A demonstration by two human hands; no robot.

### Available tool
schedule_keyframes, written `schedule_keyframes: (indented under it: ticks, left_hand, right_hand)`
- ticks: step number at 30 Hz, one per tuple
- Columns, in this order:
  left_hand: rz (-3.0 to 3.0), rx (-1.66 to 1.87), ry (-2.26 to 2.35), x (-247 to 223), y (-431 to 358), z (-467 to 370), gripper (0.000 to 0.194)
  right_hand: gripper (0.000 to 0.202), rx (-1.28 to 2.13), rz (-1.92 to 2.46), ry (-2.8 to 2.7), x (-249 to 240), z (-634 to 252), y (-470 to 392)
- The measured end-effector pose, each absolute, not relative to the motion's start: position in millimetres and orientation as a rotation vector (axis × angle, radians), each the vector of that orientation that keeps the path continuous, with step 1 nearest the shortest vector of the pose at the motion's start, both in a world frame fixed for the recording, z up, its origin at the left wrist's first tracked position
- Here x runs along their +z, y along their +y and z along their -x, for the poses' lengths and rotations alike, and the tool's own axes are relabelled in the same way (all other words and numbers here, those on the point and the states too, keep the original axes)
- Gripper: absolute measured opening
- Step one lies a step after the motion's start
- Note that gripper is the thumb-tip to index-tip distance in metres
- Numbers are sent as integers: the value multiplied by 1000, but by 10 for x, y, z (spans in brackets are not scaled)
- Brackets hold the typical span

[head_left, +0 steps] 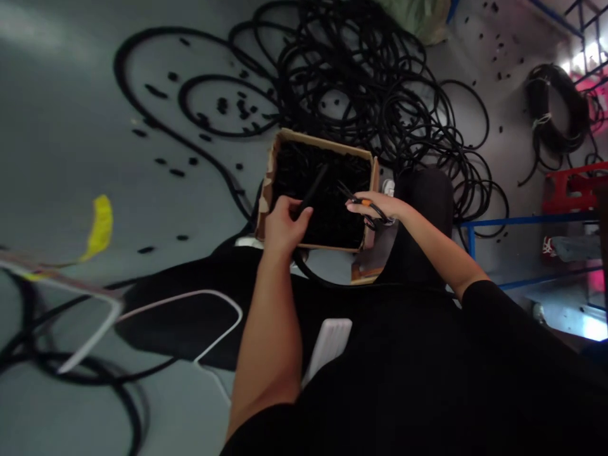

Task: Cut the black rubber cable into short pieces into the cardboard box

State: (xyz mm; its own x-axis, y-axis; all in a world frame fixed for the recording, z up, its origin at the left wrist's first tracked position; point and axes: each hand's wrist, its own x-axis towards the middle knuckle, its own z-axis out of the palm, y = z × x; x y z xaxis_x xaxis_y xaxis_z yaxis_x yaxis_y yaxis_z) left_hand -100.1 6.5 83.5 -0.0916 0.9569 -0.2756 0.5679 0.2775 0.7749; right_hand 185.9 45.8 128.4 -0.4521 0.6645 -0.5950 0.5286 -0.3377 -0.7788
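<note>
An open cardboard box (327, 140) full of small black pieces stands between the knees. Over its left front side, my left hand (286, 225) grips a black tube (313, 189) between thumb and fingers, the tube slanting up to the right. My right hand (373, 206) is at the box's right side, closed on scissors (375, 210) with dark handles and an orange spot. The scissors' blades point up and left over the box, apart from the tube.
Tangled black hose (332, 69) lies beyond the box, with black pieces scattered on the grey floor (71, 171). A hose coil (539, 104), a red stool (574, 190) and a blue frame (527, 220) are on the right. A white device (330, 345) rests near my lap.
</note>
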Motion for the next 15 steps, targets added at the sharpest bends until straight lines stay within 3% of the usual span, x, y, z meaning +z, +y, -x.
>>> schedule_keyframes:
  ticks: [7,15]
  left_hand:
    - [-1397,507,1683,816,-56,1009,18]
    - [-1374,437,1606,691,-165,1079,16]
  right_hand:
    - [23,1905,1595,-1762,897,-1798,535]
    - [13,1940,1581,-1727,806,-1735,576]
